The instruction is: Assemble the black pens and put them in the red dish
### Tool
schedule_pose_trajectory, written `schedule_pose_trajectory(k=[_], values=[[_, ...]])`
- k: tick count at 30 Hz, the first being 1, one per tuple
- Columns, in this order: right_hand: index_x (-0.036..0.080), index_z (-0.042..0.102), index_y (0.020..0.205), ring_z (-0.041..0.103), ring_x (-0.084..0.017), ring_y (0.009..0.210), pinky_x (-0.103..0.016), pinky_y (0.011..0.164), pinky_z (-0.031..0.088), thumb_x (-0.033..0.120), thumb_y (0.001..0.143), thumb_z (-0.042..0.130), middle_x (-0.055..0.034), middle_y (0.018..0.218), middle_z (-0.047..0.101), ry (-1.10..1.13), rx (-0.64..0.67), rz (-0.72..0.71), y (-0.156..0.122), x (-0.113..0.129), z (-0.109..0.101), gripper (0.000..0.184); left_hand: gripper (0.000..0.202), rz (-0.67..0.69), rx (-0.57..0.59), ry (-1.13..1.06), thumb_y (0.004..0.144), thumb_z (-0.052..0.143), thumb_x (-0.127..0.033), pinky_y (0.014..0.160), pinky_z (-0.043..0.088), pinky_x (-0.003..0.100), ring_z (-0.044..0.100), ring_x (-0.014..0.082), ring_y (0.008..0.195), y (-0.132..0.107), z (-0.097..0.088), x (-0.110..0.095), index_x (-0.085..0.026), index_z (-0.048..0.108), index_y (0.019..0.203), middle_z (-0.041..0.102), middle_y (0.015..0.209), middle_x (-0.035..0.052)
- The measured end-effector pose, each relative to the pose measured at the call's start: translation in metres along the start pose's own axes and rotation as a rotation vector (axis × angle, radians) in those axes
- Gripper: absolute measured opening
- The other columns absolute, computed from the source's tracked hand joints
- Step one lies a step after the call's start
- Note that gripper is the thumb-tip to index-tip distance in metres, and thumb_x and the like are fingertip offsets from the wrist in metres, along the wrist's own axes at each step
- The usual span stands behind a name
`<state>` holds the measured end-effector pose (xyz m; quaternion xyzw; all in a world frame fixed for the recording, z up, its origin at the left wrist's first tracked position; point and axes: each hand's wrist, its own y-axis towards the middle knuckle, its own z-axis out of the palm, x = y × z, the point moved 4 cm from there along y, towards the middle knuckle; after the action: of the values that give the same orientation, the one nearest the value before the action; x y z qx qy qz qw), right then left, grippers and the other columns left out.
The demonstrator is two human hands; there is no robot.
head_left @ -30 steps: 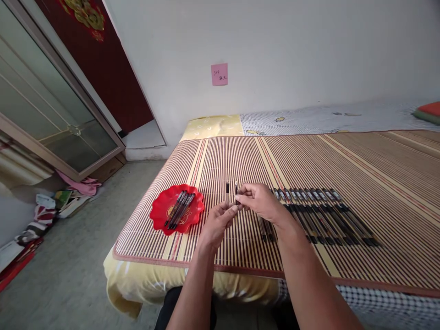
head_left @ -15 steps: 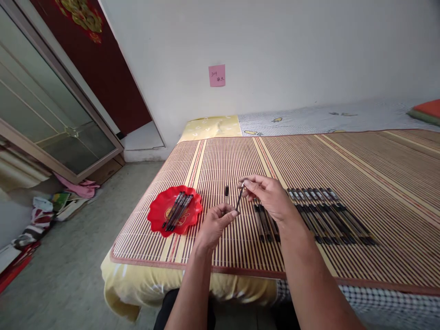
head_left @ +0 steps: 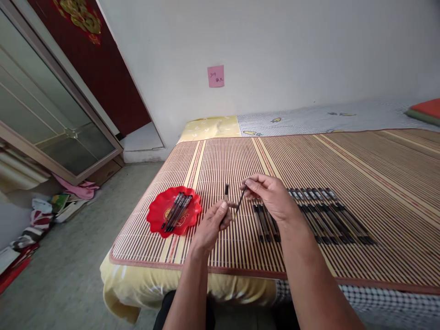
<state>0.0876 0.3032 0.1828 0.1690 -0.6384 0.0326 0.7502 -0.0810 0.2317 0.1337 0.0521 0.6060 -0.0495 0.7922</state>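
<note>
My left hand is closed around a clear pen barrel whose black end points up above the fingers. In the fingertips of my right hand is a thin dark pen refill, slanting down to the left. Its lower end hangs beside my left fingers; whether it touches them is unclear. On the right, several black-ended pens lie side by side in a row, partly hidden by my right hand and forearm. A red scalloped plate to the left carries several more pens.
A striped bamboo mat covers the bed, with a yellow patterned sheet hanging at its front edge. Behind stands a white wall with a pink note. A glass-panelled door and piled items are at left.
My left thumb has come off the refill's lower end and lies against the fingers round the barrel. The refill has shifted slightly right with my right hand.
</note>
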Motion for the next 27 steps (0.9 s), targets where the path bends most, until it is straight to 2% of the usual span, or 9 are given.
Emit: schedule_pose_trajectory(k=[6,9,15,23,25,27], values=[[0.022,0.073,0.091,0.068,-0.014,0.074,-0.029,0.068,0.059,0.043,0.089,0.074,-0.0050,0.093,0.075,0.063,-0.334,-0.229,-0.007,0.026,-0.014,0.021,0.044,0.021,0.002,0.080,0.097,0.058,-0.056,0.054,0.020,0.028,0.026,0.0098,0.056,0.000,-0.005,-0.002,-0.015,0.072,0.106,0.036,0.065,-0.0069],[0.023,0.069,0.092,0.069,-0.016,0.077,-0.033,0.073,0.060,0.044,0.092,0.069,-0.0054,0.094,0.074,0.030,-0.426,-0.332,-0.011,0.035,-0.015,0.021,0.045,0.020,0.011,0.114,0.097,0.058,-0.057,0.055,0.020,0.028,0.026,0.0105,0.056,0.000,-0.004,-0.002,-0.015,0.073,0.106,0.035,0.065,-0.0069],[0.022,0.067,0.092,0.071,-0.017,0.079,-0.035,0.076,0.061,0.045,0.093,0.067,-0.0059,0.095,0.074,0.031,-0.484,-0.367,-0.012,0.039,-0.016,0.023,0.043,-0.004,0.041,0.155,0.098,0.056,-0.055,0.057,0.020,0.029,0.026,0.0116,0.058,0.000,-0.002,-0.002,-0.017,0.075,0.107,0.034,0.065,-0.0067],[0.022,0.068,0.093,0.071,-0.017,0.077,-0.036,0.075,0.062,0.042,0.093,0.069,-0.0053,0.093,0.074,0.022,-0.445,-0.343,-0.013,0.040,-0.017,0.020,0.044,-0.008,0.037,0.170,0.096,0.059,-0.055,0.057,0.021,0.028,0.028,0.0114,0.058,0.000,-0.005,-0.001,-0.017,0.076,0.110,0.035,0.066,-0.0064],[0.022,0.068,0.094,0.072,-0.017,0.078,-0.036,0.074,0.062,0.043,0.094,0.068,-0.0056,0.095,0.074,-0.018,-0.435,-0.356,-0.014,0.042,-0.019,0.021,0.043,-0.005,0.011,0.213,0.095,0.061,-0.055,0.058,0.024,0.027,0.032,0.0123,0.060,0.000,-0.007,-0.003,-0.019,0.078,0.108,0.039,0.065,-0.0053],[0.023,0.069,0.096,0.072,-0.017,0.078,-0.036,0.073,0.063,0.043,0.094,0.069,-0.0056,0.096,0.074,-0.041,-0.422,-0.369,-0.015,0.043,-0.021,0.020,0.039,0.003,-0.029,0.263,0.092,0.065,-0.054,0.062,0.030,0.028,0.040,0.0143,0.064,-0.001,-0.009,-0.006,-0.020,0.080,0.106,0.051,0.068,-0.0018]])
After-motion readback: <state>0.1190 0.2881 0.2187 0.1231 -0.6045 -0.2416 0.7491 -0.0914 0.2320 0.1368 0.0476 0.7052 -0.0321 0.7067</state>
